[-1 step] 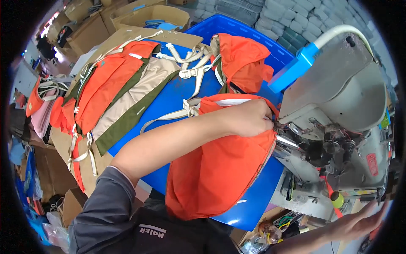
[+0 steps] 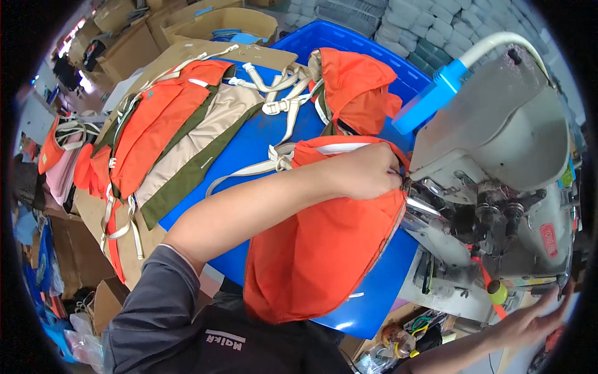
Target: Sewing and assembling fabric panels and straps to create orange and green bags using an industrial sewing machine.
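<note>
An orange fabric bag piece (image 2: 324, 249) with a pale edging hangs over the front of the blue tabletop (image 2: 364, 315). My left hand (image 2: 372, 171) is closed on its upper edge, close beside the working end of a grey industrial sewing machine (image 2: 526, 149). The fingertips are partly hidden, and the fabric under the machine's needle area cannot be made out. At the lower right my right hand (image 2: 539, 324) holds nothing; its fingers are stretched out and apart, up by the lower end of the machine. Cream webbing straps (image 2: 249, 169) run from the piece to the left.
An orange, beige and olive backpack body (image 2: 187, 124) with straps lies to the left. Another orange piece (image 2: 358, 87) is at the back, before a blue crate (image 2: 349, 37). A blue lamp (image 2: 430, 96) on a white hose hangs by the machine. Cardboard boxes (image 2: 128, 47) stand behind.
My right hand has risen slightly toward the machine's lower end. My left hand and the orange piece stay nearly where they were.
</note>
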A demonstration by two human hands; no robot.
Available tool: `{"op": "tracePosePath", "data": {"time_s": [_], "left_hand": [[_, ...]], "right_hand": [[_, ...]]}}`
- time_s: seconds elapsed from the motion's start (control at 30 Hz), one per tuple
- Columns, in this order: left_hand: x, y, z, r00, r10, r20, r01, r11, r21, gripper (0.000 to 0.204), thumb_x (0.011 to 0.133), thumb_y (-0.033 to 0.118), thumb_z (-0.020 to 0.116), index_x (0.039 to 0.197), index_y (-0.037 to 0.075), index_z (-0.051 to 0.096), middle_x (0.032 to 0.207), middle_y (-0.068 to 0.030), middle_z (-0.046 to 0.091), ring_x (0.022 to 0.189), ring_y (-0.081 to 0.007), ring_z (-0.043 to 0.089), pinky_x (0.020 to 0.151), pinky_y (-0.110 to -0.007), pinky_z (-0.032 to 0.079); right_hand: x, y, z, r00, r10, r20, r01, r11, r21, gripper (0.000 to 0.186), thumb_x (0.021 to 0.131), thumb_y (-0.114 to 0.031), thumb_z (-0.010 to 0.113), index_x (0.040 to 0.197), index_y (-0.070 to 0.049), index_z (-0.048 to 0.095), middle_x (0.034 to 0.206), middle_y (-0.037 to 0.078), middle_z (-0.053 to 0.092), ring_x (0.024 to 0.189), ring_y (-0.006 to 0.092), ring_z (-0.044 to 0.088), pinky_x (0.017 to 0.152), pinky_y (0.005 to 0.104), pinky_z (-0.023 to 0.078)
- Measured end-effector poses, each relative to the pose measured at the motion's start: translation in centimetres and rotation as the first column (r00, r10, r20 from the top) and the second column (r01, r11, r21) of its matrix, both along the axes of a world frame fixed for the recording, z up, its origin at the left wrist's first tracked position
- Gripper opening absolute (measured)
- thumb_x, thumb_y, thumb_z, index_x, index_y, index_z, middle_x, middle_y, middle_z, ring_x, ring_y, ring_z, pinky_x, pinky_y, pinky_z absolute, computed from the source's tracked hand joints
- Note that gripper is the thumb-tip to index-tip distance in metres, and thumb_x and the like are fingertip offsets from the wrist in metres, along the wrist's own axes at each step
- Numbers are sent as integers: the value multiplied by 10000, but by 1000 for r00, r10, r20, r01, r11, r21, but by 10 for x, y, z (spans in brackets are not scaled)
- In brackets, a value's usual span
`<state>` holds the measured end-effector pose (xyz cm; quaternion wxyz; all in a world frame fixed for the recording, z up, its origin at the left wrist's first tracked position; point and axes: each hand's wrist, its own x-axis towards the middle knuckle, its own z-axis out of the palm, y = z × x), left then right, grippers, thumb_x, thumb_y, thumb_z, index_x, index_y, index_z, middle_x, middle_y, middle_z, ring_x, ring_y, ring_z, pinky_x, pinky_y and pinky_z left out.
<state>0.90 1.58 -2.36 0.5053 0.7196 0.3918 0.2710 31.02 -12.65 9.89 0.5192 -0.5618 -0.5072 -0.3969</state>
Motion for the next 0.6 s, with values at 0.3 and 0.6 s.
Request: {"op": "tracePosePath", "data": {"time_s": [0.3,0.6], "left_hand": [[-4,-11,11,998,28,-62,-24,997,74,304,872,164,612,1031,-95,624,979,-207,602,926,-300,602,825,-358,450],[2,-123,5,939,338,-59,-215,711,669,697,777,345,773,1346,90,460,1293,-162,469,1225,-353,474,1031,-530,367]], "right_hand": [[-24,-6,-3,986,128,-102,-128,992,11,333,959,-86,591,1251,66,546,1202,190,611,1087,225,592,934,332,480],[-142,-14,-165,77,229,-970,-975,221,-25,302,971,-103,578,1255,-6,546,1043,75,575,880,124,582,760,209,466]]}}
